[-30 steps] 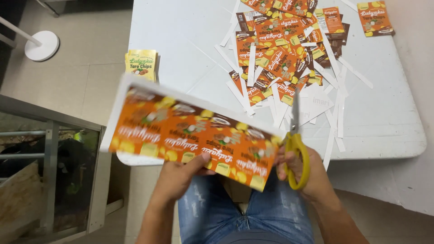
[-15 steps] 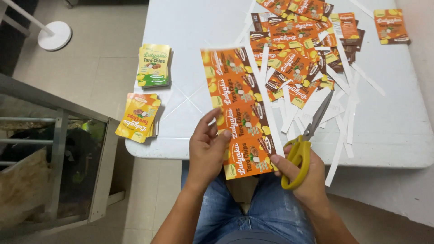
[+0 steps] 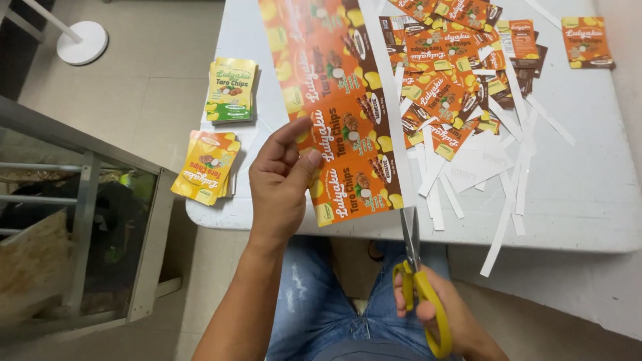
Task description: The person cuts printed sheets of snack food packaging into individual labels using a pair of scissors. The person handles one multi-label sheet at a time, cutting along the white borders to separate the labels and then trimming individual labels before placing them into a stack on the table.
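Left hand (image 3: 281, 184) pinches my printed orange sheet (image 3: 334, 107) at centre frame, holding it up over the white surface (image 3: 588, 194). My right hand (image 3: 435, 314), bottom centre, grips yellow scissors (image 3: 414, 267), blades at the sheet's lower right corner. I judge the floppy sheet could sag and skew the cut. Cut labels (image 3: 455, 60) and paper strips (image 3: 508, 220) lie upper right; two label stacks (image 3: 217, 127) sit left.

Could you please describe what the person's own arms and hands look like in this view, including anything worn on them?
Both hands are bare: the left hand and the right hand wear no gloves, and no rings or watch show. The forearms are uncovered too, with no sleeve in view. Below them, the legs wear faded blue jeans.
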